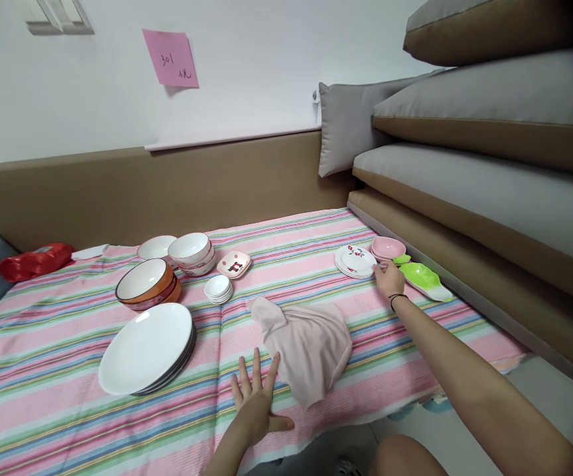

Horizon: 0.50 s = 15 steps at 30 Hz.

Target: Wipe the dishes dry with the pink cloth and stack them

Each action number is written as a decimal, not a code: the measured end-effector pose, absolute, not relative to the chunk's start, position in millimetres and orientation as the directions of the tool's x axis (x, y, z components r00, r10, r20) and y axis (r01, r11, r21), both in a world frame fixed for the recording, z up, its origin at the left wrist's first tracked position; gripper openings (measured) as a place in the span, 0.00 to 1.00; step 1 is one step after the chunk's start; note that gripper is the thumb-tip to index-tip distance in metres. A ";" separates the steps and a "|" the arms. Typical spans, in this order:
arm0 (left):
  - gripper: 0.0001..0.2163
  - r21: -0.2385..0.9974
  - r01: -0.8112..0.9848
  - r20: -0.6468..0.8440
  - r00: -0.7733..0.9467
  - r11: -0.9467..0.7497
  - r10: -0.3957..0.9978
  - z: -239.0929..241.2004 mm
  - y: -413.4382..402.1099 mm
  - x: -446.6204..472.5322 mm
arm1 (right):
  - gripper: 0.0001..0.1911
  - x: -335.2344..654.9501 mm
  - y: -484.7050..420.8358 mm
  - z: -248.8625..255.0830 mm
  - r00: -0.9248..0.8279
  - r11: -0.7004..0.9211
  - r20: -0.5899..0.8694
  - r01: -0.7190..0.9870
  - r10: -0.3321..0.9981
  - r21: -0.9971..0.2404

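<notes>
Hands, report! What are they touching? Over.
Left hand flat, open, on striped cloth, beside pink rag. Right hand at flowered plates, grip unclear. Pink bowl, green dish close by.

Pink note (170, 58): handwritten "301", stuck on the wall (266, 59), right of the switch plate (58, 14).
Below the number: one handwritten mark in the same ink, too unclear to read.

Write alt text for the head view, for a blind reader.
A person's right hand touches the flowered plates beside pink bowls on a striped cloth. The left hand lies flat, fingers spread, beside a crumpled pink cloth; white plates and orange bowls stand left.
</notes>
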<state>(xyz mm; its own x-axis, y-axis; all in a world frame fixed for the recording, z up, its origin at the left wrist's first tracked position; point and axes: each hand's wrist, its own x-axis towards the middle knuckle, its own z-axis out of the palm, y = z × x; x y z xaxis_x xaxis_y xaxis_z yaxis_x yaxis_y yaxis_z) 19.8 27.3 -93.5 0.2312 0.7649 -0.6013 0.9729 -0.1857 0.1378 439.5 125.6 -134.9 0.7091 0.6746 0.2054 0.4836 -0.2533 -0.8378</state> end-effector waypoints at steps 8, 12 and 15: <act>0.57 0.171 0.965 -0.588 0.262 -0.199 0.765 -95.9 27.9 17.0 | 0.22 403.0 121.7 -135.7 0.210 -0.024 0.355 0.886 0.911 -0.463; 0.58 0.186 0.961 -0.587 0.275 -0.205 0.762 -95.6 27.2 16.2 | 0.20 407.3 122.1 -141.4 0.174 -0.038 0.316 0.919 0.932 -0.393; 0.57 0.182 0.963 -0.589 0.268 -0.198 0.762 -96.2 26.8 16.4 | 0.19 418.2 121.3 -139.2 0.150 -0.032 0.292 0.927 0.945 -0.373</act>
<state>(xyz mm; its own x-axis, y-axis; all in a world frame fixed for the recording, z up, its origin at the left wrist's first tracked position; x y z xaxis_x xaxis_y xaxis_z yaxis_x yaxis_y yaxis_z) 16.4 26.8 -96.2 0.2678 0.7621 -0.5895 0.9632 -0.1975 0.1823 418.2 121.3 -139.2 0.1499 0.9446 0.2920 0.9273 -0.0319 -0.3730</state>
